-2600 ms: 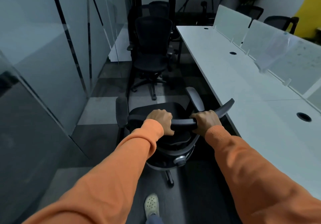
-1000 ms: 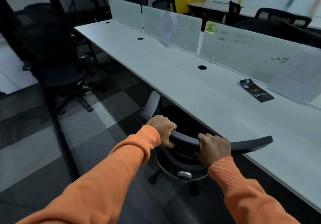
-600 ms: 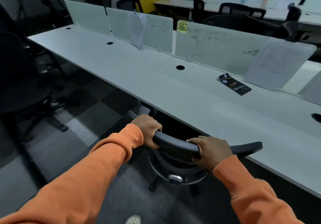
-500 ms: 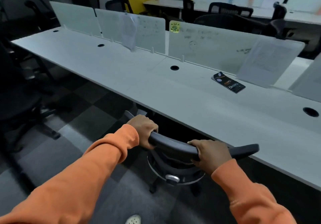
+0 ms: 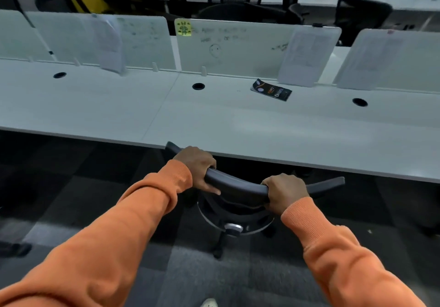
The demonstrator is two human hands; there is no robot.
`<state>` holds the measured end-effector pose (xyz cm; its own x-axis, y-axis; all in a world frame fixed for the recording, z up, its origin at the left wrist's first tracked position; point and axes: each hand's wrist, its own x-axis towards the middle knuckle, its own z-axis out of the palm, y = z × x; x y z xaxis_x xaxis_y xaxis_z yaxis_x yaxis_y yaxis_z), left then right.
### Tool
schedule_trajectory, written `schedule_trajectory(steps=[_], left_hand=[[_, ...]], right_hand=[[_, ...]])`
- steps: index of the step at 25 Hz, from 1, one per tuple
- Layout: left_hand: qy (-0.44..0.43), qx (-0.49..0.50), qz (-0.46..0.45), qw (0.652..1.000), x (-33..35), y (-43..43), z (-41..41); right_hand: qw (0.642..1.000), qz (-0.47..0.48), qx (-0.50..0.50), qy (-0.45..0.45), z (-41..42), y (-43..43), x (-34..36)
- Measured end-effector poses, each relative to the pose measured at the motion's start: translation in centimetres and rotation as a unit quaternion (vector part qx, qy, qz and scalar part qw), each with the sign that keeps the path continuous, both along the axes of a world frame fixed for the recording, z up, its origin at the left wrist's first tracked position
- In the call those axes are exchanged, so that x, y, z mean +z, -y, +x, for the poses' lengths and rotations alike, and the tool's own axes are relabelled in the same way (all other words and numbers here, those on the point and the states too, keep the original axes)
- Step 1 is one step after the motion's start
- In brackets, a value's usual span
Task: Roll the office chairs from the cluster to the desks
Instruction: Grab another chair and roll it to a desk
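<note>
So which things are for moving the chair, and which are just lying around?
For the job: the office chair, gripped at its backrest by the left hand and right hand; the white desk it faces.

Just lying about: the black leaflet on the desk; the yellow sticky note and paper sheets on the dividers; the other chairs behind.

Black leaflet (image 5: 271, 90) lies before a divider panel (image 5: 238, 51); yellow sticky note (image 5: 183, 27) on its corner.

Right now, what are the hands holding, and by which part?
Both grip the office chair by the top edge of its backrest: left hand near its left end, right hand right of centre.
</note>
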<state>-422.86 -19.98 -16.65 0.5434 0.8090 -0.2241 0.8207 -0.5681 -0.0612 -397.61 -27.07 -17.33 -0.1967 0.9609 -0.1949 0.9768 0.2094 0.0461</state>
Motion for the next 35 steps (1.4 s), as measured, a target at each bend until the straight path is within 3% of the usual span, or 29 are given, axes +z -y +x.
schedule_trajectory(steps=[14, 26, 31, 35], left_hand=[[0.014, -0.176, 0.003, 0.984, -0.3, 3.3, 7.9], [0.043, -0.358, 0.009, 0.933, -0.7, 7.0, 28.5], [0.041, -0.403, 0.018, 0.914, -1.1, 8.4, 38.4], [0.055, -0.417, 0.027, 0.907, -1.0, 10.6, 45.5]], right_hand=[[0.99, -0.01, -0.137, 0.023, 5.4, 11.1, 0.4], [0.947, 0.024, -0.319, 0.037, 19.2, 21.6, 0.1], [0.923, 0.109, -0.366, -0.035, 26.1, 24.9, 0.2], [0.902, 0.121, -0.412, -0.051, 31.9, 26.9, 0.3]])
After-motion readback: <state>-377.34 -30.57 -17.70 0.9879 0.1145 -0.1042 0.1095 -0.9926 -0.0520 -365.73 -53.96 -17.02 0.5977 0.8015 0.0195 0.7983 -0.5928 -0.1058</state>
